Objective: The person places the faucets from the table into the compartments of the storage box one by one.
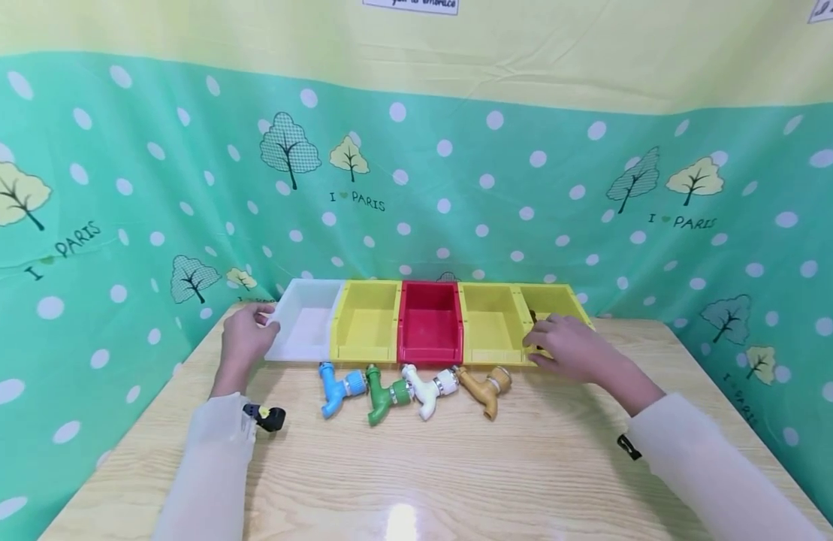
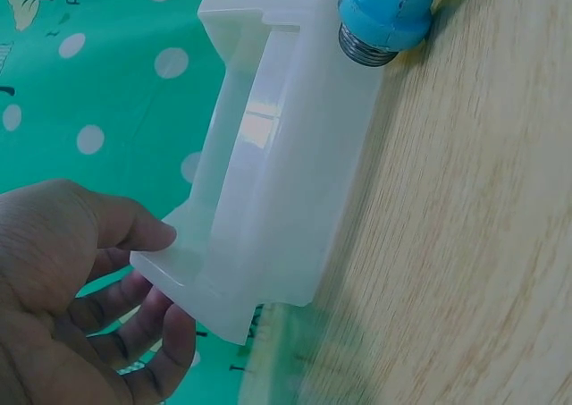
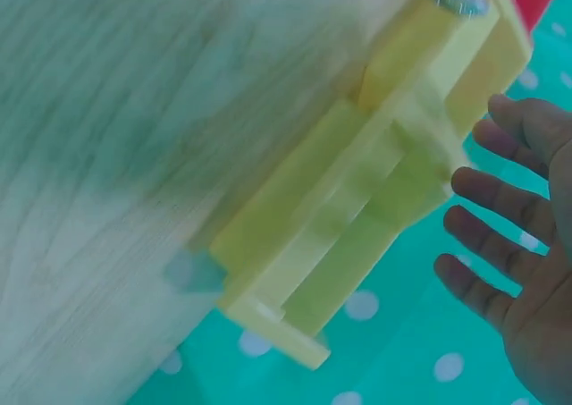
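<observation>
At the left end of a row of bins, my left hand (image 1: pixel 247 338) pinches the side rim of the white bin (image 2: pixel 295 155), thumb over the rim and fingers beneath. My right hand (image 1: pixel 568 347) is over the yellow bin (image 3: pixel 313 235) at the right end, its fingers spread apart in the right wrist view. Dark patches show by the fingertips inside that bin in the head view, partly hidden by the hand. In front of the row lie a blue tap (image 1: pixel 338 388), a green tap (image 1: pixel 387 393), a white tap (image 1: pixel 428 387) and a tan tap (image 1: pixel 485 389).
Between the end bins stand a yellow bin (image 1: pixel 367 323), a red bin (image 1: pixel 430 323) and another yellow bin (image 1: pixel 493 323), side by side. The wooden table (image 1: pixel 362 481) meets a green polka-dot cloth (image 1: pixel 443 188) behind and at both sides.
</observation>
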The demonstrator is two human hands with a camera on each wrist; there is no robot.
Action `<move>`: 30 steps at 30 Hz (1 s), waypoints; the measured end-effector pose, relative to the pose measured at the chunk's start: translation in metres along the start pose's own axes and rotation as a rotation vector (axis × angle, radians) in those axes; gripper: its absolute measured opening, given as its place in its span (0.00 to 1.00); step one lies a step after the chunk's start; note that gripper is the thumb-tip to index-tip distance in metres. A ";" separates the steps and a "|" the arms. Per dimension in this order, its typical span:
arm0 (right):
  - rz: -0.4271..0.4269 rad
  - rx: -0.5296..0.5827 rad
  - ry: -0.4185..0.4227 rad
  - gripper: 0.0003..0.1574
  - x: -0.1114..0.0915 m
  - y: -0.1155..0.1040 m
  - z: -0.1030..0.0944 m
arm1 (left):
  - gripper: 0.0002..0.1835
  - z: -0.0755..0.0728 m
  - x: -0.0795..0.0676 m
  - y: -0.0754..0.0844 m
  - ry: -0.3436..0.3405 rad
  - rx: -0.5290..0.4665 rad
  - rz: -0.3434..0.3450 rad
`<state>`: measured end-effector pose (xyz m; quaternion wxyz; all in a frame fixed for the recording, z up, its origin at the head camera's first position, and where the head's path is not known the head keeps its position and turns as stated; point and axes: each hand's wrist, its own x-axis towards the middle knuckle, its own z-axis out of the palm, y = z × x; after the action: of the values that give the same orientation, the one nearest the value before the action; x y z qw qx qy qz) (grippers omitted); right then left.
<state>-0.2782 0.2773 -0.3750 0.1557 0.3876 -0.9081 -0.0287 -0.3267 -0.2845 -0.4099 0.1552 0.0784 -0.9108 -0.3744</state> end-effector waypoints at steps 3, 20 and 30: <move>-0.010 -0.015 -0.026 0.17 0.003 -0.013 0.001 | 0.22 -0.002 0.001 -0.001 0.005 0.002 0.009; -0.182 0.045 -0.132 0.28 0.015 -0.060 0.020 | 0.22 0.000 -0.002 -0.001 -0.001 -0.016 -0.011; -0.258 0.066 -0.148 0.16 0.021 -0.067 0.029 | 0.21 0.000 -0.002 -0.003 0.004 -0.020 0.013</move>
<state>-0.2539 0.2139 -0.4087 0.0704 0.5027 -0.8603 -0.0473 -0.3248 -0.2858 -0.4122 0.1604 0.0715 -0.9072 -0.3823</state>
